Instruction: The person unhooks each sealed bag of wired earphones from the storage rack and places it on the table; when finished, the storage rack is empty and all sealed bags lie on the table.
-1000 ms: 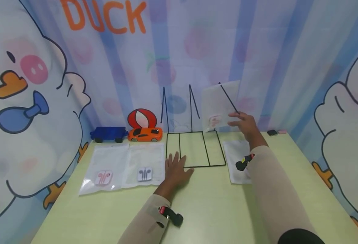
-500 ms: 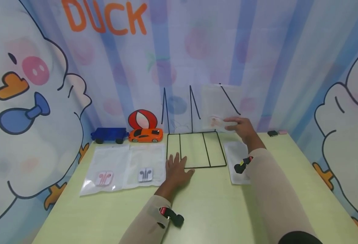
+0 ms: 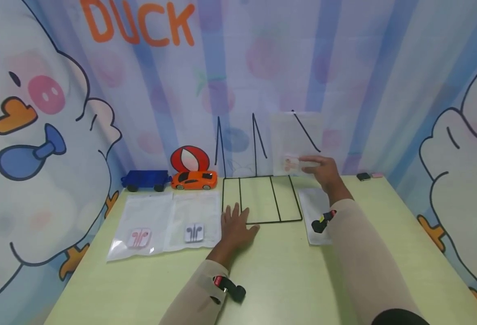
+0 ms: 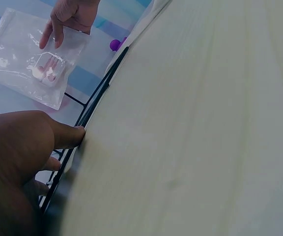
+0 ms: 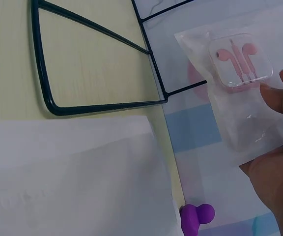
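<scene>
A black wire display rack (image 3: 279, 221) with upright hooks stands at the back of the table. From its right hook hangs a translucent zip bag (image 3: 279, 131) holding pink earphones in a clear case (image 5: 240, 61). My right hand (image 3: 324, 174) touches the front of this bag beside the case, fingers pointing left and fairly straight. My left hand (image 3: 236, 228) rests with spread fingers on the rack's front-left base; in the left wrist view a finger (image 4: 70, 136) lies against the black bar. The other two hooks bear nothing.
Two bags, one with pink earphones (image 3: 139, 237) and one with grey earphones (image 3: 194, 232), lie left of the rack. A white bag (image 3: 313, 207) lies right of it. Behind stand a blue toy wagon (image 3: 145, 179), an orange toy car (image 3: 194, 180) and a small black object (image 3: 362, 177).
My right hand has moved slightly down and left, from the hook's tip to the earphone case. The bag now hangs straighter on the hook. My left hand stays on the rack.
</scene>
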Demonstrator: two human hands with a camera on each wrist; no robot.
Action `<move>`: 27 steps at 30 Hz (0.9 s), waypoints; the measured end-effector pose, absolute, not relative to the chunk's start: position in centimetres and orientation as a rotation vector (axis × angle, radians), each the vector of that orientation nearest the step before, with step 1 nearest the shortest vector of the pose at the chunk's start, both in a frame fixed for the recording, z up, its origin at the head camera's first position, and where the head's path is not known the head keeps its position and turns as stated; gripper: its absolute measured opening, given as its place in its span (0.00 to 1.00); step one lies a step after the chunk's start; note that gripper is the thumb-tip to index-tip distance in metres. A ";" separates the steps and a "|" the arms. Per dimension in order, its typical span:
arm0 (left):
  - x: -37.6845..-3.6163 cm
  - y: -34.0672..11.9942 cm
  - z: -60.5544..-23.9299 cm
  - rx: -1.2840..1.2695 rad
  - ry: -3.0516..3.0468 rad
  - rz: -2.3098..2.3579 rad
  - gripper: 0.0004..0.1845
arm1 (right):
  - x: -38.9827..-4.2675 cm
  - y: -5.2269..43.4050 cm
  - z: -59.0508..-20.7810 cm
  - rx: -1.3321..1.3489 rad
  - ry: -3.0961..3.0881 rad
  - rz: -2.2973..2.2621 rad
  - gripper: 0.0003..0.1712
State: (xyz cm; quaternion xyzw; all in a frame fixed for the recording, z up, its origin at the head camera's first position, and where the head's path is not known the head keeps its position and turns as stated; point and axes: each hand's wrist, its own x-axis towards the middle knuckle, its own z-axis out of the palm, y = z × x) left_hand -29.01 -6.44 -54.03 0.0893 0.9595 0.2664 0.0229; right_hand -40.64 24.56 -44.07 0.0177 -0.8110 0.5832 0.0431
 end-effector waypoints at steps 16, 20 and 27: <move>-29.1 -6.4 -54.3 0.259 2.973 0.805 0.40 | -38.8 26.2 -43.0 0.043 -2.602 1.638 0.24; -29.1 -6.3 -54.2 0.267 2.977 0.805 0.40 | -38.0 26.9 -42.4 0.057 -2.650 1.584 0.25; -29.1 -6.3 -54.2 0.269 2.982 0.823 0.39 | -36.6 28.3 -42.0 0.115 -2.685 1.532 0.25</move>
